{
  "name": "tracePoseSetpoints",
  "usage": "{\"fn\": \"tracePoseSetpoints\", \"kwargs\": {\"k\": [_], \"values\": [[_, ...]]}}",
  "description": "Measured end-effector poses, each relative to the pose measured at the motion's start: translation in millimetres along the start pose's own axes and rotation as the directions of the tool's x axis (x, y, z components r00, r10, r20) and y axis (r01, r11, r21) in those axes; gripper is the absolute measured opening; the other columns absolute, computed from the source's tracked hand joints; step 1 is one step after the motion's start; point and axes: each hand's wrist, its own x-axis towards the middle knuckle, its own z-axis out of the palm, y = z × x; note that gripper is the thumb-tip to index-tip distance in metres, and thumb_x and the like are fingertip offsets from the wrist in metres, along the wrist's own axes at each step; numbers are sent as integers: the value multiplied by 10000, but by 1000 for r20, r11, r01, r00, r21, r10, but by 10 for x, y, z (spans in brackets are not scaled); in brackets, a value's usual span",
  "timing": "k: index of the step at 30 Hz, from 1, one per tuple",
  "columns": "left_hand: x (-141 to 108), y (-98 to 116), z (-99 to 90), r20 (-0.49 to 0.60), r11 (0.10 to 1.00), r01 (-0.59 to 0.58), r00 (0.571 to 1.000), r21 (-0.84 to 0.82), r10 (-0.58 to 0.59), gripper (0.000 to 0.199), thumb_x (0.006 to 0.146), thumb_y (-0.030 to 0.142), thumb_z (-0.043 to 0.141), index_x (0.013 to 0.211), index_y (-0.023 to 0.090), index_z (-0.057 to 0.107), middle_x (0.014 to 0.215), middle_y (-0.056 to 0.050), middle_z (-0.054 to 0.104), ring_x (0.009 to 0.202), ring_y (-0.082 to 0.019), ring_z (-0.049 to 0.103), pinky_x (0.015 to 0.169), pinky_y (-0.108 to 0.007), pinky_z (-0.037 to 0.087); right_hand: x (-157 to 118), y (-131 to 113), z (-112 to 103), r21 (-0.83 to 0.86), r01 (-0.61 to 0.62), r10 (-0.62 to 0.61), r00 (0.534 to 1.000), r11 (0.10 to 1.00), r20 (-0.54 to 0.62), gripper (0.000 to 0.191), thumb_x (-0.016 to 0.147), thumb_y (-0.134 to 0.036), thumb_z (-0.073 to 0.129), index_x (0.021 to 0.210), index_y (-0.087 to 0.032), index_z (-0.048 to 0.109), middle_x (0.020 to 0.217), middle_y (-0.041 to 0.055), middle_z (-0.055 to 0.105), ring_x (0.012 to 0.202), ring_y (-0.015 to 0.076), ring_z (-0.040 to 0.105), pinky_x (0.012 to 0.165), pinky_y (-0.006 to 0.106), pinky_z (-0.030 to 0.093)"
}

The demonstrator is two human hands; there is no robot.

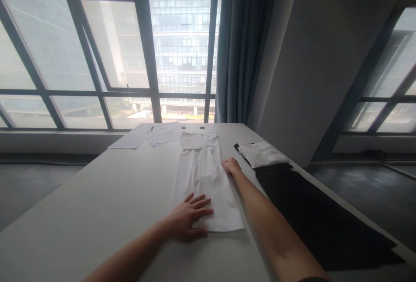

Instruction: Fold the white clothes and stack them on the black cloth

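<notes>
A white T-shirt (208, 173) lies on the table, its sides folded in to a long narrow shape. Its neckline end is toward the window and its hem toward me. My left hand (191, 218) rests flat with spread fingers on the near left part of the cloth, close to the hem. Farther up, my right hand (231, 166) is at the right edge, its fingers curled together on the fabric there. The fingertips of that hand are partly hidden.
Along the table's (130, 186) right side lie a black garment (312, 212) and a folded white cloth (261, 154) at its far end. Sheets of paper (165, 134) are at the far left. Beyond stand windows and a blue curtain (242, 48).
</notes>
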Motion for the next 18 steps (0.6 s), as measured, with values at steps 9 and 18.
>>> {"fn": "tracePoseSetpoints", "kwargs": {"k": [9,18], "values": [[36,-85,66,-14,999,-22,1000,-37,21,687,878,630,530,1479,314,428,1598,-77,287,1482,-341,213,1197,-601,89,536,-154,29,-67,14,-12,999,998,36,527,778,-424,690,1166,-68,698,1140,223,686,1043,273,663,811,291,503],[73,-8,106,-34,997,-16,999,-71,13,510,938,484,506,1427,340,490,1575,-51,351,1476,-330,235,1183,-635,90,618,-250,-5,-152,-38,28,997,988,-68,516,819,-405,650,1218,-78,663,1211,247,641,1095,306,636,837,336,505]]}}
